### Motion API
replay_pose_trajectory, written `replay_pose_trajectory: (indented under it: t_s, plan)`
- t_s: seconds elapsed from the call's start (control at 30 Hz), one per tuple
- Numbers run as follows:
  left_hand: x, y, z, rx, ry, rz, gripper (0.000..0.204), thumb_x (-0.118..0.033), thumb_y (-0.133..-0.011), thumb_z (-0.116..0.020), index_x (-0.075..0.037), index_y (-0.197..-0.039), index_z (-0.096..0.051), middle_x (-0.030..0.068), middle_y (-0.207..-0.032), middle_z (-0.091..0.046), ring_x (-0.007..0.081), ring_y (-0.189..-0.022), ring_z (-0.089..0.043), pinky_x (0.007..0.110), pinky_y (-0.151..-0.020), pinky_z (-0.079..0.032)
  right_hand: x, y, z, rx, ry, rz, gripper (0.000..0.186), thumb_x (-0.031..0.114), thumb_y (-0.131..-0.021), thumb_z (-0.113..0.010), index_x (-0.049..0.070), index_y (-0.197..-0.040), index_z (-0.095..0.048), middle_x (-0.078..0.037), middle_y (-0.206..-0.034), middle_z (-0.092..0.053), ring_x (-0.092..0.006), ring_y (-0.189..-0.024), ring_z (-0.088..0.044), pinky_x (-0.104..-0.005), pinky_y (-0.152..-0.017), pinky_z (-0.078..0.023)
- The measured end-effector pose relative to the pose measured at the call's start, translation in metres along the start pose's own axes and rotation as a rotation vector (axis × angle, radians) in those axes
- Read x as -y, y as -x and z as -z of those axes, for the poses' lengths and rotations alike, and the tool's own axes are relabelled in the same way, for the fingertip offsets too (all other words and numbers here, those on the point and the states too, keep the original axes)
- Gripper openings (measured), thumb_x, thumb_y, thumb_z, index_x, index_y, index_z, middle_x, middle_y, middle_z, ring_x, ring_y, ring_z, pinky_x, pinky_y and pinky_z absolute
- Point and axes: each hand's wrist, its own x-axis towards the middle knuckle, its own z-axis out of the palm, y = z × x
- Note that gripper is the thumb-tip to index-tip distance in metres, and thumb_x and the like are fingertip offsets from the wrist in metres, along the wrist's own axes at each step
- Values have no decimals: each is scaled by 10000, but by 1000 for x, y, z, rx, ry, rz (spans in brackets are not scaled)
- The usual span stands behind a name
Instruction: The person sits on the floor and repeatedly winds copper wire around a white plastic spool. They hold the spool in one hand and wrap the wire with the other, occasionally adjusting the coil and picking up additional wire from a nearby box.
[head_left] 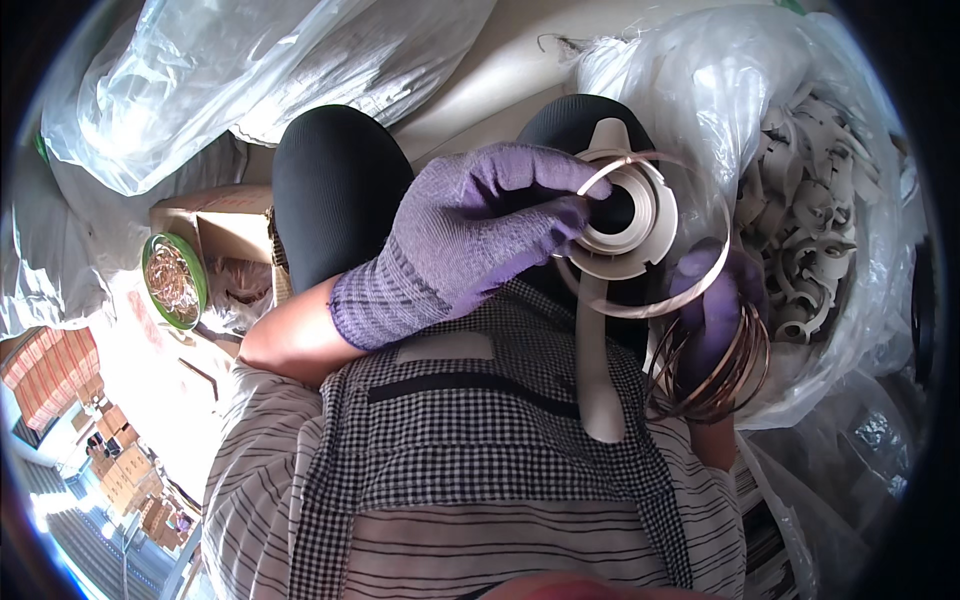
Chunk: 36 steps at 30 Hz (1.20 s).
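Observation:
My left hand (465,225), in a grey-purple knit glove, is closed, thumb and forefinger pinching the edge of a thin pale hoop (722,262). That hoop loops out to the right across a beige plastic part (625,262), which has a round threaded opening, a short tab at the top and a long handle-like arm pointing toward me. The part is over my right thigh; what supports it is hidden. My right hand (712,305), also gloved, is curled beside the part with a bundle of thin brown rings (740,375) around its fingers. Shadow hides some of those fingers.
At the right, a clear plastic bag (690,90) holds many curved beige plastic pieces (800,210). Plastic sheeting (270,70) covers the far left. A cardboard box (215,215) and a green-rimmed round container of coppery bits (173,280) stand beside my left knee.

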Motion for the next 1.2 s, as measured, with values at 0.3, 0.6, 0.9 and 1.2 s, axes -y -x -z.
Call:
replay_pose_trajectory:
  t_s: [0.3,0.6,0.9,1.2]
  plan:
    - [-18,-51,3,143,-898,-431,308,-151,-901,-723,-63,-1196,-729,72,-928,-676,167,-793,-723,300,-708,-587,-9,-20,-15,-222,-97,-182,238,90,-993,-600,18,-1213,-652,-22,-864,-639,-106,-716,-568,-250,-640,-447]
    - [6,-57,-2,-24,-808,-316,272,-126,-917,-676,-49,-1174,-719,96,-996,-698,195,-878,-720,305,-778,-583,-11,-32,-16,51,279,282,424,231,-980,-623,-59,-1288,-606,-118,-1142,-680,-168,-1012,-653,-303,-956,-502]
    - [11,-35,9,-68,-353,11,192,-38,-976,-643,16,-1160,-640,79,-1107,-677,128,-1001,-650,275,-914,-519,-11,-41,-20,-135,437,197,202,74,-926,-692,-50,-1085,-692,-99,-992,-724,-145,-887,-690,-271,-820,-551]
    - [17,-39,13,-78,-451,-96,233,-123,-1000,-634,32,-1170,-669,102,-1099,-693,162,-1002,-669,297,-907,-527,-11,-50,-17,-91,318,50,177,49,-986,-607,-4,-1134,-688,-103,-1001,-740,-157,-901,-706,-258,-802,-555]
